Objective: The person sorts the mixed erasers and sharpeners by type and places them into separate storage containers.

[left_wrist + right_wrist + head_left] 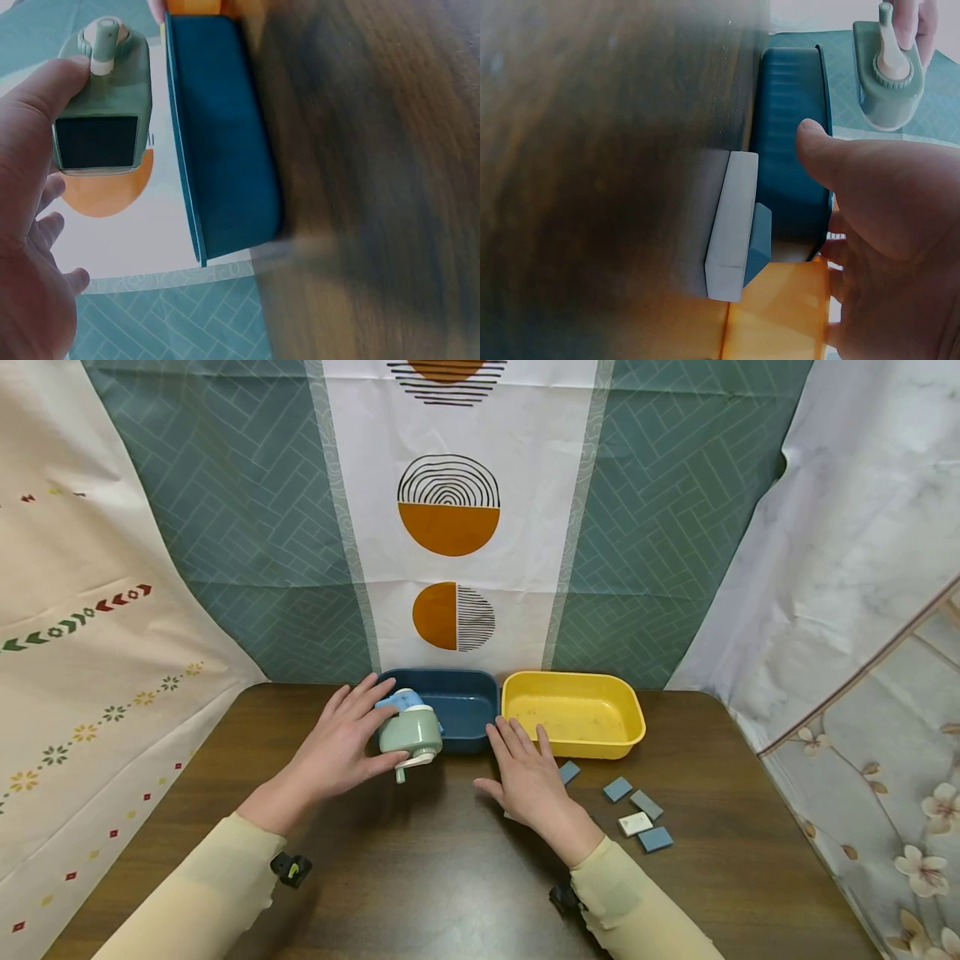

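Note:
My left hand [341, 739] holds a pale green hand-crank pencil sharpener [408, 732] between thumb and fingers, above the left part of a dark blue bin [468, 714]. Its white crank points toward me, and a light blue part shows at its far side. In the left wrist view a dark rectangular panel shows on the sharpener [101, 142]. My right hand [528, 781] is spread and holds nothing, near the front of a yellow bin [577, 747]. By this hand in the right wrist view are a white block [731, 225] and a blue tile [760, 244].
Several small flat tiles, blue [656, 839], grey [647, 804] and white [635, 823], lie on the brown table [420, 877] right of my right hand. Both bins stand side by side at the table's back edge, against a patterned curtain [255, 527].

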`<action>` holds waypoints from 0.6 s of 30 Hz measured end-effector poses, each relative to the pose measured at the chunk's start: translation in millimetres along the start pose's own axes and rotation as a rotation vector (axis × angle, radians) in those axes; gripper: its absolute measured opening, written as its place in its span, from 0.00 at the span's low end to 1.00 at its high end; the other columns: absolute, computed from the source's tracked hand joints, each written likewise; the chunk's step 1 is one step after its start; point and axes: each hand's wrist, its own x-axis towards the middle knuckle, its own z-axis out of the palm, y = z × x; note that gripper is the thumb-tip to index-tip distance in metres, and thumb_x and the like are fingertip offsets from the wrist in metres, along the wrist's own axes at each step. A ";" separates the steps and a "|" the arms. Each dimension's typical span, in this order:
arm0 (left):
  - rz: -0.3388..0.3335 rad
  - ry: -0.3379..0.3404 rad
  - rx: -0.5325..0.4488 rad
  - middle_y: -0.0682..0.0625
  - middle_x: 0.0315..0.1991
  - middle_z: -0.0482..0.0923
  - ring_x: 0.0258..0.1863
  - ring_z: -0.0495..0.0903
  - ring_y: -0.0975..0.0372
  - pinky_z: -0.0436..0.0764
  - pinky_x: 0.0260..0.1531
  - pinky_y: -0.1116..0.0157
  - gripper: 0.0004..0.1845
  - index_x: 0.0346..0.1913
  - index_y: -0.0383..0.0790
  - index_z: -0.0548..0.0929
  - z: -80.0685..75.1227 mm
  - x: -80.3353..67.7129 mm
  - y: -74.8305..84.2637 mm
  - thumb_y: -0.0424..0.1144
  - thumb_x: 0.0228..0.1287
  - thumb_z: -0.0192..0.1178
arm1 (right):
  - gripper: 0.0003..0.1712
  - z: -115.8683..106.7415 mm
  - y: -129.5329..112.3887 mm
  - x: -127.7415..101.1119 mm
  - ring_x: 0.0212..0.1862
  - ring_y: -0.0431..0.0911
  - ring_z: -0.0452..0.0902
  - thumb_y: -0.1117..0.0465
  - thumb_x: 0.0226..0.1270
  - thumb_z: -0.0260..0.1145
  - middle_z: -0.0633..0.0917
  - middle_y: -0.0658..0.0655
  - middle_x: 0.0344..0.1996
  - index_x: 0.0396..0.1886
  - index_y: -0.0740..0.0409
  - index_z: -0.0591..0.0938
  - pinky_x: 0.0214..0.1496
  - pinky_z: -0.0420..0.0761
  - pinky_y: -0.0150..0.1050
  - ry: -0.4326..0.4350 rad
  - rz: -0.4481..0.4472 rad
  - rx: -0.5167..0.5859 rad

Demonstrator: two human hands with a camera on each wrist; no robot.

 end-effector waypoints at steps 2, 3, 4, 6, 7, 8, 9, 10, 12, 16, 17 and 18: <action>-0.006 0.000 -0.001 0.38 0.84 0.64 0.85 0.57 0.39 0.56 0.78 0.29 0.36 0.66 0.34 0.86 1.2 3.1 -0.3 0.56 0.63 0.81 | 0.52 1.4 0.9 0.3 0.88 0.60 0.50 0.36 0.82 0.67 0.58 0.62 0.89 0.90 0.59 0.60 0.87 0.42 0.68 0.000 -0.004 -0.003; -0.012 -0.001 -0.002 0.38 0.84 0.64 0.85 0.56 0.39 0.56 0.79 0.29 0.36 0.66 0.34 0.86 1.7 4.5 -0.5 0.56 0.63 0.81 | 0.52 1.4 1.1 0.3 0.88 0.60 0.50 0.36 0.81 0.67 0.58 0.62 0.88 0.90 0.59 0.60 0.87 0.42 0.68 0.003 -0.005 -0.004; -0.019 -0.005 -0.005 0.38 0.84 0.64 0.86 0.56 0.39 0.55 0.79 0.30 0.36 0.66 0.34 0.86 2.2 6.4 -0.6 0.56 0.63 0.81 | 0.52 0.8 1.1 0.2 0.88 0.60 0.50 0.36 0.81 0.67 0.59 0.62 0.88 0.90 0.59 0.61 0.87 0.43 0.68 0.005 -0.004 -0.004; -0.029 -0.011 -0.008 0.38 0.84 0.64 0.86 0.55 0.40 0.54 0.79 0.30 0.36 0.66 0.34 0.86 3.3 9.8 -1.3 0.56 0.64 0.80 | 0.52 0.6 1.4 0.5 0.88 0.60 0.50 0.35 0.82 0.66 0.58 0.62 0.88 0.90 0.59 0.60 0.87 0.43 0.68 0.002 -0.004 -0.008; -0.034 -0.015 -0.009 0.38 0.85 0.63 0.86 0.55 0.40 0.53 0.80 0.30 0.36 0.66 0.34 0.86 3.8 11.3 -1.7 0.57 0.64 0.80 | 0.52 0.1 1.2 0.2 0.88 0.60 0.50 0.35 0.81 0.66 0.59 0.62 0.88 0.90 0.59 0.61 0.87 0.43 0.68 0.005 -0.004 -0.006; -0.040 -0.019 -0.009 0.38 0.85 0.63 0.86 0.54 0.40 0.53 0.80 0.31 0.37 0.66 0.34 0.86 4.2 12.8 -2.0 0.57 0.64 0.80 | 0.52 -0.2 1.1 0.1 0.88 0.60 0.50 0.35 0.81 0.66 0.59 0.62 0.88 0.90 0.59 0.60 0.87 0.43 0.68 0.003 -0.004 -0.006; -0.047 -0.022 -0.010 0.38 0.85 0.63 0.86 0.54 0.41 0.52 0.81 0.31 0.37 0.67 0.34 0.86 4.8 14.3 -2.5 0.57 0.65 0.80 | 0.52 -0.3 1.2 0.2 0.88 0.59 0.50 0.35 0.81 0.66 0.58 0.62 0.88 0.90 0.59 0.60 0.87 0.43 0.68 0.002 -0.003 -0.007; -0.051 -0.024 -0.011 0.38 0.85 0.63 0.87 0.54 0.41 0.51 0.81 0.31 0.37 0.67 0.34 0.86 5.4 15.9 -2.9 0.57 0.65 0.80 | 0.52 -0.3 1.2 0.2 0.89 0.59 0.50 0.35 0.81 0.66 0.59 0.62 0.88 0.90 0.59 0.60 0.87 0.43 0.68 0.003 -0.004 -0.004; -0.060 -0.027 -0.007 0.38 0.85 0.63 0.87 0.53 0.41 0.51 0.81 0.32 0.37 0.67 0.35 0.85 6.9 18.6 -3.8 0.58 0.66 0.79 | 0.52 0.8 1.9 0.6 0.89 0.59 0.48 0.35 0.82 0.66 0.57 0.62 0.89 0.90 0.58 0.59 0.88 0.41 0.67 -0.005 -0.002 0.000; -0.080 -0.041 -0.011 0.37 0.85 0.63 0.87 0.52 0.42 0.51 0.81 0.31 0.38 0.69 0.35 0.84 10.1 23.6 -4.5 0.58 0.66 0.79 | 0.51 0.1 1.5 0.5 0.89 0.59 0.49 0.37 0.82 0.67 0.58 0.62 0.88 0.90 0.59 0.60 0.87 0.42 0.67 0.002 -0.004 0.009; -0.084 -0.044 -0.012 0.37 0.85 0.63 0.87 0.51 0.42 0.51 0.81 0.31 0.38 0.69 0.35 0.84 11.0 25.1 -4.5 0.58 0.66 0.79 | 0.51 -0.3 1.2 0.5 0.89 0.59 0.49 0.37 0.82 0.67 0.58 0.62 0.89 0.90 0.59 0.60 0.87 0.41 0.67 -0.001 -0.003 0.006; -0.088 -0.048 -0.013 0.37 0.85 0.62 0.88 0.51 0.42 0.51 0.81 0.31 0.39 0.70 0.35 0.84 11.9 26.4 -4.5 0.58 0.66 0.79 | 0.51 -1.3 0.6 0.2 0.89 0.59 0.49 0.37 0.82 0.67 0.58 0.62 0.88 0.90 0.59 0.60 0.87 0.42 0.67 -0.002 -0.002 0.001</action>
